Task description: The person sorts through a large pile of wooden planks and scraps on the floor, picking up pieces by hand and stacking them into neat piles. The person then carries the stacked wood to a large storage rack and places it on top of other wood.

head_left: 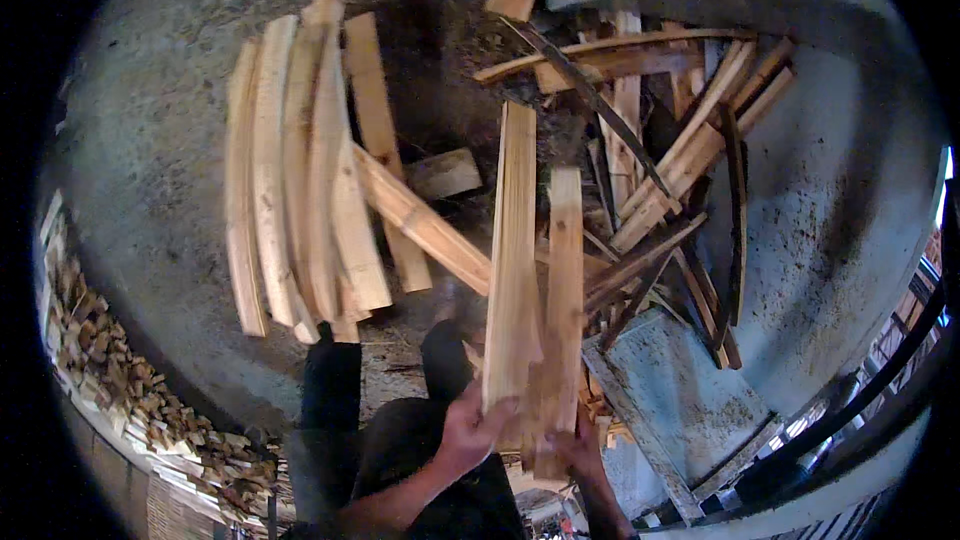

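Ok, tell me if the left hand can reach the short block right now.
Probably not as things stand: the left hand is gripping a long board, and the block lies farther out, past a slanting plank. Its top looks uncovered, though.

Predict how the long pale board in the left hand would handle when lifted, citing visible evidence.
The pale board is probably stiff: no obvious sag shows, though the left hand grips it near one end. Its far end may swing, since most of its length extends beyond that grip. Its flat face makes rolling unlikely.
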A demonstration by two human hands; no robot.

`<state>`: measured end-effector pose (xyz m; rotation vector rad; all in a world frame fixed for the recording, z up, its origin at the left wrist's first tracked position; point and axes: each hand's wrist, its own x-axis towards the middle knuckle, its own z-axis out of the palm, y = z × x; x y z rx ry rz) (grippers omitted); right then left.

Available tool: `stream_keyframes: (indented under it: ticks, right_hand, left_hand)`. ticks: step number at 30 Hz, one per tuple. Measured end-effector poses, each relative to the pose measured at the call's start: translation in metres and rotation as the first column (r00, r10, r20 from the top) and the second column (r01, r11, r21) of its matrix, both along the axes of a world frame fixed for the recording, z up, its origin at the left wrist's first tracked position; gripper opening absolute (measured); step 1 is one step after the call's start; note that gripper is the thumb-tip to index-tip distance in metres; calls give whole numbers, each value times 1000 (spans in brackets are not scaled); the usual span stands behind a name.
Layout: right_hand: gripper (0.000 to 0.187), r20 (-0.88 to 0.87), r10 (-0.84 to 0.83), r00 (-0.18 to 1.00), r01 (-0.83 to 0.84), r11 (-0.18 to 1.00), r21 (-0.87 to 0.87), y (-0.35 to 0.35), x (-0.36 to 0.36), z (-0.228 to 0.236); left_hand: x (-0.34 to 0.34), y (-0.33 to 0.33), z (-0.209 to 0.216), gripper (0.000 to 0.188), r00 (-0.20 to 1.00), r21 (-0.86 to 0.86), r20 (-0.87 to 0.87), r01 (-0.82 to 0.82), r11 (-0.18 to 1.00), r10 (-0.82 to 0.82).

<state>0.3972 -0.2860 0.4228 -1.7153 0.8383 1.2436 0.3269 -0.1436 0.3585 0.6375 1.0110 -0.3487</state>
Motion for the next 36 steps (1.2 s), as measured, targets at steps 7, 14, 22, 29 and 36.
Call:
stream_keyframes:
  ticks: [7, 14, 22, 29, 36]
  right_hand:
    - [60, -82, 100, 992, -99, 995, 8, 46, -49, 60]
    - [45, 179, 373, 910, -310, 901, -305, 27, -64, 24]
    - [50, 481, 478, 735, -401, 879, -260, 59, -58, 61]
    - [41, 120, -216, 969, 234, 960, -155, 3, -58, 109]
    - [53, 75, 257, 963, -218, 915, -340, 47, -41, 192]
  left_hand:
    - [-75, 67, 42, 27, 972, 228, -230, 9, 974, 45]
    - [-97, 118, -29, 21, 956, 438, -283, 199, 876, -75]
    - [-112, 128, -88, 15, 938, 446, -309, 292, 846, -160]
    - [-97, 150, -87, 21, 938, 511, -336, 255, 821, -83]
    - [-95, 162, -73, 21, 913, 477, -406, 175, 861, 39]
